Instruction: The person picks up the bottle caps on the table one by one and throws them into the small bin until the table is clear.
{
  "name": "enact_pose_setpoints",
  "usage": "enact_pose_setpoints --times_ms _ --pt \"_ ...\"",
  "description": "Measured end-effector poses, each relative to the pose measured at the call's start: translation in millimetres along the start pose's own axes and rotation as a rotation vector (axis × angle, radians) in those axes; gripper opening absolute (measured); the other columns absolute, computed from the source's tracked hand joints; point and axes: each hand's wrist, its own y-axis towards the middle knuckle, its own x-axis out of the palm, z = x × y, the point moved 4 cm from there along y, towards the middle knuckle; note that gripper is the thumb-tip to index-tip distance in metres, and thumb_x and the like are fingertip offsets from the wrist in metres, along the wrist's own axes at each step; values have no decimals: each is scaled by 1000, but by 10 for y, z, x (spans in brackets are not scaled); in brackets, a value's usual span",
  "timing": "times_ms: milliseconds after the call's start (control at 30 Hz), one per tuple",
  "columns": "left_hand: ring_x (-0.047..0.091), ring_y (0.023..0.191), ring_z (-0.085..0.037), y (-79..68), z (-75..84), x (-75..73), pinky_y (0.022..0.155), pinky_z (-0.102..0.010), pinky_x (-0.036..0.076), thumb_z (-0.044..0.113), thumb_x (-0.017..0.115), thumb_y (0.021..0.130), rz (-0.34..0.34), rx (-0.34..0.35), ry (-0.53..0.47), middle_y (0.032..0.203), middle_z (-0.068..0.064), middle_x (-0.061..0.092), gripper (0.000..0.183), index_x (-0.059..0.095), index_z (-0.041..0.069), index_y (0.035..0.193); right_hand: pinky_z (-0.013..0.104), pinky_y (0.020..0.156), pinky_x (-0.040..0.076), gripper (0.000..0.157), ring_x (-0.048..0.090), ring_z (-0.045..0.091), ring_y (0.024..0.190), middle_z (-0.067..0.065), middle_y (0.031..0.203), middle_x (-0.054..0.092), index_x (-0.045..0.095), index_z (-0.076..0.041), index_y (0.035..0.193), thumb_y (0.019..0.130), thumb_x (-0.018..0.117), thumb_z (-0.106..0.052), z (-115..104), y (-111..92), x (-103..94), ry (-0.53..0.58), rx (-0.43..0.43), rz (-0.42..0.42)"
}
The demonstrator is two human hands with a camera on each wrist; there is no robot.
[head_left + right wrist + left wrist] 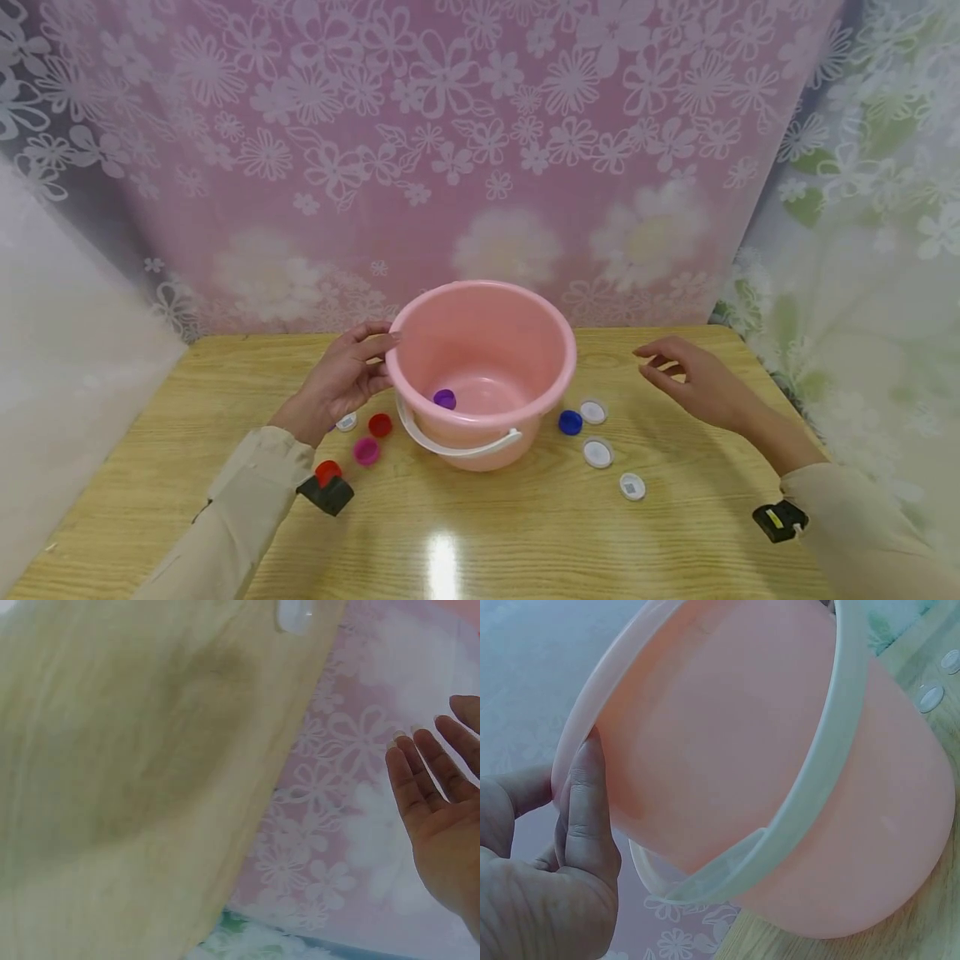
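Note:
A pink plastic bucket (483, 329) stands upright on the table, its white handle (465, 452) hanging down at the front. My left hand (345, 375) pinches the bucket's left rim between thumb and fingers, which shows close up at the rim (604, 675) in the left wrist view. Inside the bucket, on its floor, lies a small purple cap (445, 399). My right hand (693, 375) hovers above the right side of the table, fingers loosely bent and palm bare in the right wrist view. Nearest to it lie a blue cap (570, 422) and several white caps (597, 452).
Left of the bucket lie a pink cap (367, 451), two red caps (380, 426) and a white one (347, 422) partly behind the left wrist. The wooden table (562, 542) meets a flowered pink curtain (450, 167) at its back edge; pale curtains hang at both sides.

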Motion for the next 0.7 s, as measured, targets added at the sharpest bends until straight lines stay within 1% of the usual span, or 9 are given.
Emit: enact_pose_setpoints --times_ms 133,333,400,500,567,700 --pt "62 52 -14 3 4 3 57 -27 57 12 64 93 3 -2 -1 79 -8 60 26 49 8 114 32 81 54 27 60 21 98 11 119 58 58 -5 123 99 55 -19 65 -157 122 34 16 -60" --pt "61 51 -14 12 4 18 56 -26 57 13 63 94 4 -2 16 78 -8 59 29 47 8 118 30 81 54 26 59 17 99 10 118 57 58 -8 122 98 56 -19 79 -386 300 139 24 -157" --pt "61 50 -13 21 3 19 56 -26 57 13 63 93 3 -2 14 78 -8 59 30 47 7 118 30 81 53 27 59 18 100 10 118 57 57 -7 122 98 57 -20 58 -453 352 176 16 -191" --pt "60 50 -13 26 0 10 55 -26 57 13 64 93 8 -4 11 77 -8 59 30 48 8 117 30 82 53 29 58 20 101 8 118 57 57 -7 122 97 59 -22 12 -537 429 213 -8 -240" --pt "60 50 -13 28 -3 -6 55 -26 57 13 64 93 13 -7 8 77 -8 59 29 48 8 117 32 81 53 30 58 21 102 6 118 57 57 -8 121 95 61 -21 -26 -571 476 220 -50 -255" --pt "60 50 -13 32 -7 -6 55 -25 57 14 64 93 21 -10 10 77 -8 59 30 48 8 117 33 79 53 29 57 20 101 2 117 57 59 -11 119 93 65 -21 -66 -635 552 214 -102 -249"
